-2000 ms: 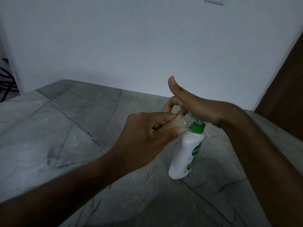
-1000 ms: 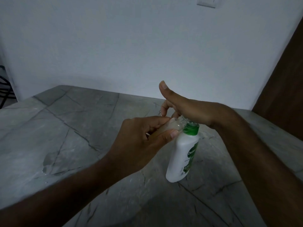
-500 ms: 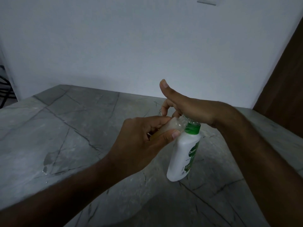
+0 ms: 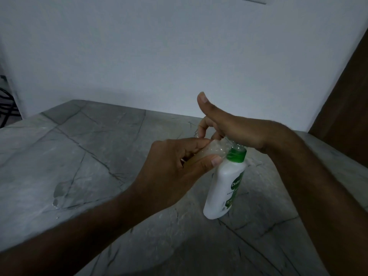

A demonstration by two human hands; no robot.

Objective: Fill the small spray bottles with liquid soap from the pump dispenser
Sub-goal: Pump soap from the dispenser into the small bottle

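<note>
- Grey stone table (image 4: 83, 156) is taking up the near view; a wet patch (image 4: 59, 193) is sitting on it far left of the action.
- Left hand (image 4: 171, 172) is reaching in from near left, gripping a small clear spray bottle (image 4: 211, 151): thumb is curling under it, fingers over it, pinching it tilted with its mouth toward the pump.
- Bottle mouth is sitting just beside the green collar; actual contact with the nozzle is hidden.
- White pump dispenser (image 4: 225, 188) is standing on the table right of centre, leaning slightly.
- Right hand (image 4: 235, 130) is resting on the pump head from the right: thumb is sticking up, fingers are curling down over the far side; their exact contact I cannot tell.
</note>
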